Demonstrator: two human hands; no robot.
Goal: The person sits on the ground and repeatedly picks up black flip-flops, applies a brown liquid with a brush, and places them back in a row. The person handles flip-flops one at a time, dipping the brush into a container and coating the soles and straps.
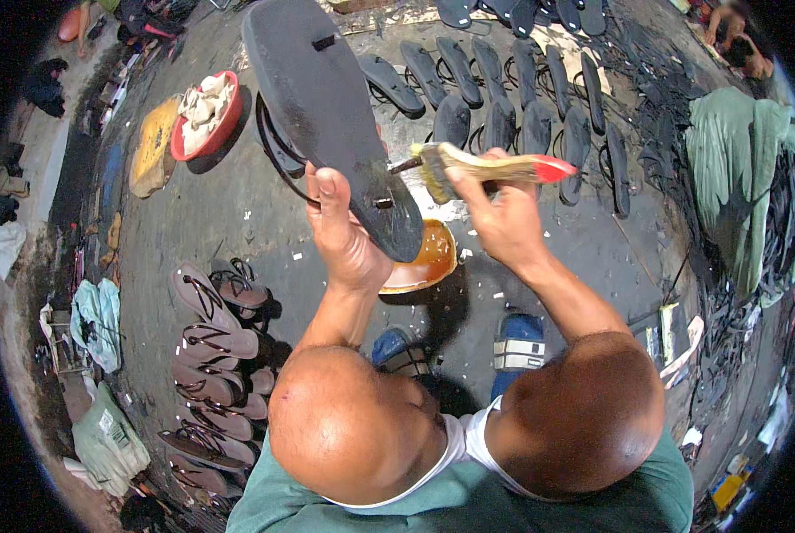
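Note:
My left hand (344,229) grips a black sandal (326,115) by its lower edge, thumb pressed on the side. The sandal is tilted with its flat sole facing me, and strap ends poke through it. Its straps hang down on the left side. In my right hand (506,213) is a paintbrush (495,167) with a red-tipped wooden handle, held level. The brush's bristles point left, close beside the sandal's edge; I cannot tell if they touch it. Just below the sandal stands a bowl of amber liquid (433,253), partly hidden by the sandal and my hand.
Rows of black sandals (522,75) lie on the floor ahead. Brown sandals (211,342) are piled at the left. A red bowl of pale scraps (209,115) sits beside a yellow container (155,147). Green cloth (735,160) hangs at the right over black strips.

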